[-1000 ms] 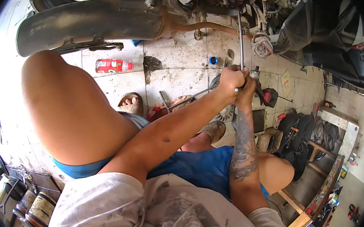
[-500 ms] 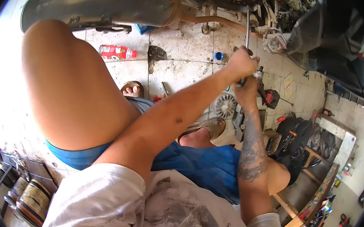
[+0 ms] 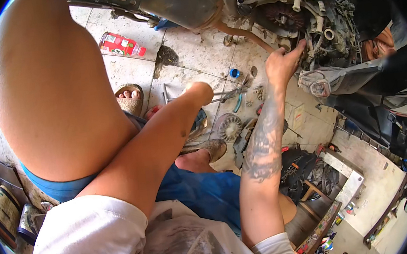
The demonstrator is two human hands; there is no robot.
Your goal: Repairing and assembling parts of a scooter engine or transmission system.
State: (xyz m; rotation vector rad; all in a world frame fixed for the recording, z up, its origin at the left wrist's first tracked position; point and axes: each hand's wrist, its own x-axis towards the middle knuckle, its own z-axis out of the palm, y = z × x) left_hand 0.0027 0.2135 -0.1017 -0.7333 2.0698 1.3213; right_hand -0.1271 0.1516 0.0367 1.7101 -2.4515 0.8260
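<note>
I squat beside a scooter's exposed engine [image 3: 296, 17]. My right hand [image 3: 283, 60] reaches up to it, fingers spread, fingertips touching a part just right of the dark round clutch [image 3: 283, 19]; it holds nothing. My left hand [image 3: 199, 89] is low over the tiled floor, seen end-on past the wrist, with its fingers mostly hidden. It appears closed on a long metal socket wrench [image 3: 229, 93], which lies nearly level and sticks out on both sides of the hand.
The muffler [image 3: 172, 2] crosses the top. On the floor lie a red bottle [image 3: 119, 43], a blue cap [image 3: 234, 73], small bolts [image 3: 259, 92] and a finned round disc [image 3: 228, 127]. Tyres and straps [image 3: 300, 166] sit lower right, tins [image 3: 6, 214] lower left.
Both hands gripped the wrench upright on the clutch. Now the right hand has let go and touches the engine, while the left hand has brought the wrench down toward the floor.
</note>
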